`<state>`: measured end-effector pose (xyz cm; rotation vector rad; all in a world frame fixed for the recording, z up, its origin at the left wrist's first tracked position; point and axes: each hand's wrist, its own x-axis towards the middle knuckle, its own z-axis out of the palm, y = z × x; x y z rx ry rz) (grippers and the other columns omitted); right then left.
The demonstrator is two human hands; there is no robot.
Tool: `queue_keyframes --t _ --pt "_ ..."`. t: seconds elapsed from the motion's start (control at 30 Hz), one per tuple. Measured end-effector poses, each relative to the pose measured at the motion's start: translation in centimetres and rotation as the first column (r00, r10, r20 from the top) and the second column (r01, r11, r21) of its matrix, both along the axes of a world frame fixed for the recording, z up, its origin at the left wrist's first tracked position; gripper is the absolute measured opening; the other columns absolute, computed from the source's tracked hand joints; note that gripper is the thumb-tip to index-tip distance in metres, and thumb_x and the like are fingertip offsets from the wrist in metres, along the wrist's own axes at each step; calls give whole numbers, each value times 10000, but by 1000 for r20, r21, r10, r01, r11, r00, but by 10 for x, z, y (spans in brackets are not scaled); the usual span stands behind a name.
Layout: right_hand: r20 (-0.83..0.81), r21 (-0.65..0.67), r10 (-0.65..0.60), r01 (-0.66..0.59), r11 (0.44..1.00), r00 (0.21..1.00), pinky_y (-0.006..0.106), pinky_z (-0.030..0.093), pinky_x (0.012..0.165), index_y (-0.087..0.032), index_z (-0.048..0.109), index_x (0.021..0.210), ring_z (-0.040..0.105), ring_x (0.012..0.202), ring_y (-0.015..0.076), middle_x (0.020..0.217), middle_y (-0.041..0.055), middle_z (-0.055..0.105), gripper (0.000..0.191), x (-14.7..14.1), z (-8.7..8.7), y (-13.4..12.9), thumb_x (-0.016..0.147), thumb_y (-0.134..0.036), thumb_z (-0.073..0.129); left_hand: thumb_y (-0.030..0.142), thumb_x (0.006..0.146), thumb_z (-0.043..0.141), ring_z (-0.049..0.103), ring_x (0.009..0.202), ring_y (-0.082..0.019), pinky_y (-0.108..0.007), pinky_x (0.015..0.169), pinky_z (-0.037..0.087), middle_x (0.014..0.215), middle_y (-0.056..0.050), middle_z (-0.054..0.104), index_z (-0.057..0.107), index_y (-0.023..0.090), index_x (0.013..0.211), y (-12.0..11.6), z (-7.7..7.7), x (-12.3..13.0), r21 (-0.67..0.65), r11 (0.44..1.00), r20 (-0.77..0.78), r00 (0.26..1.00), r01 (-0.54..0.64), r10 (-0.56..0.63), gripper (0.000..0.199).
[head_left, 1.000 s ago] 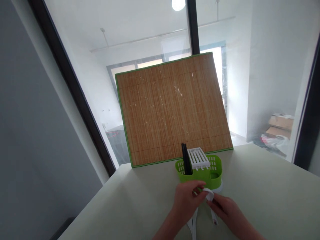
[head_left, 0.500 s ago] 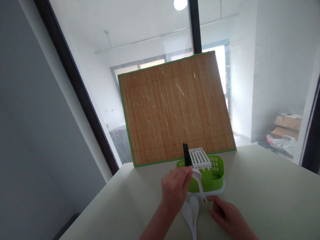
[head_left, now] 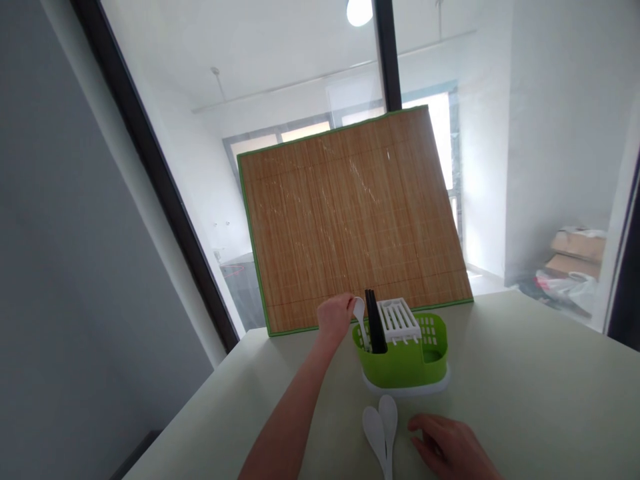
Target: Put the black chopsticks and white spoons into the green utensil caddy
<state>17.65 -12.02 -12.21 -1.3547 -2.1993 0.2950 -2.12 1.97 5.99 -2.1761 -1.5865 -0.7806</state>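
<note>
My left hand (head_left: pixel 334 319) is closed on the bowl end of a white spoon (head_left: pixel 363 327). The spoon's handle points down into the left part of a green utensil caddy (head_left: pixel 400 371), beside several black chopsticks (head_left: pixel 375 325) that stand there. A white slotted rack (head_left: pixel 399 320) with small hooks is mounted across the caddy's middle. On the table in front lie two more white spoons, one on the left (head_left: pixel 373 430) and one on the right (head_left: pixel 388 412). To their right rests my right hand (head_left: pixel 447 443), fingers loosely curled, thumb and forefinger apart, holding nothing.
The caddy stands on a white base on a pale table (head_left: pixel 510 387). Behind it a green-edged bamboo mat (head_left: pixel 345 220) leans against a glass partition (head_left: pixel 305 73). Cardboard boxes (head_left: pixel 577 250) lie beyond the glass at the right.
My left hand has moved up and left with the spoon, whose handle now reaches into the caddy's left part. My right hand has shifted slightly down and is away from the spoon's handle.
</note>
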Motion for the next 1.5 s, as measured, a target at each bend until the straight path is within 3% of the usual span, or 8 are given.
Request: queue_keyframes --t 0.37,0.53,0.63,0.73,0.9,1.03,1.23,1.5 --pt "-5 -32 31 -31 999 1000 251 436 678 -251 613 939 665 766 184 831 16 714 218 -1 -4 1 833 -213 426 345 877 461 616 811 -189 -260 660 406 838 -47 685 671 198 875 18 -44 6 -169 985 -57 998 -39 30 256" --pt "-7 -65 31 -31 997 999 253 438 689 -256 621 918 665 783 185 833 17 716 227 -2 -2 0 825 -202 422 383 886 435 599 852 -148 -244 690 402 1099 -47 629 556 243 1167 -2 -40 -4 -112 994 50 999 10 -4 336" --pt "-28 -75 16 -18 997 999 256 436 679 -252 629 891 663 767 189 813 26 716 226 -4 -1 -2 825 -201 419 380 884 414 587 757 -126 -241 665 392 1008 -25 652 607 230 1049 -21 -48 -20 -92 995 206 978 41 -22 295" --pt "-49 -85 15 -19 996 999 258 428 653 -245 638 865 657 730 190 783 34 711 225 -5 -1 -3 822 -201 422 367 850 444 576 675 -118 -235 623 387 860 -2 677 650 216 901 -38 -77 -36 -249 960 314 948 127 -44 260" --pt "-77 -106 -1 -7 994 997 252 414 632 -249 644 847 643 696 178 756 20 705 222 -9 -2 -1 815 -212 428 387 790 495 592 657 -130 -235 603 400 832 -8 699 692 210 877 -59 -140 -48 -525 799 401 913 294 -72 279" --pt "-98 -122 -21 9 992 995 245 393 597 -239 644 829 612 633 160 690 3 682 207 -12 -3 0 817 -228 438 422 748 535 609 720 -149 -237 641 417 859 -19 704 698 218 940 -72 -162 -43 -609 740 364 930 286 -60 325" --pt "-177 -163 -38 9 987 983 231 337 521 -223 634 782 495 524 129 547 -36 560 198 -14 -6 2 827 -271 447 319 762 496 611 681 -140 -218 596 411 729 -15 694 710 179 848 -78 -156 -34 -675 703 267 962 224 -50 270" --pt "-274 -190 -25 -29 981 961 232 319 517 -199 638 749 446 528 121 541 -42 507 196 -13 -12 7 793 -229 449 212 743 488 627 642 -140 -229 622 443 664 -23 693 722 183 819 -76 -107 -62 -696 714 31 996 80 -81 247"
